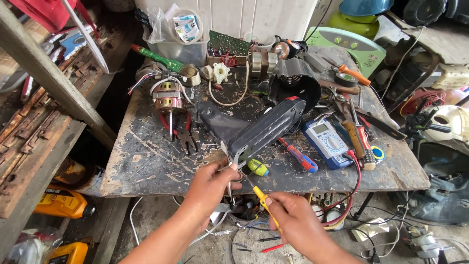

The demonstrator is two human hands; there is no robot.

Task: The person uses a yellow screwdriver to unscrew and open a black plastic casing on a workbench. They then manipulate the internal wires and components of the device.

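A dark grey plastic fan housing with a red button lies tilted on the worn workbench, its near end hanging over the front edge. My left hand pinches thin white wires at that near end. My right hand holds a slim yellow-handled probe, whose dark tip points up toward the housing's near end. A yellow-green screwdriver handle lies just behind the hands.
On the bench are an electric motor with copper windings, red-handled pliers, a blue multimeter, a red-and-blue screwdriver, a clear plastic tub and several tools at the right. Loose wires lie on the floor below.
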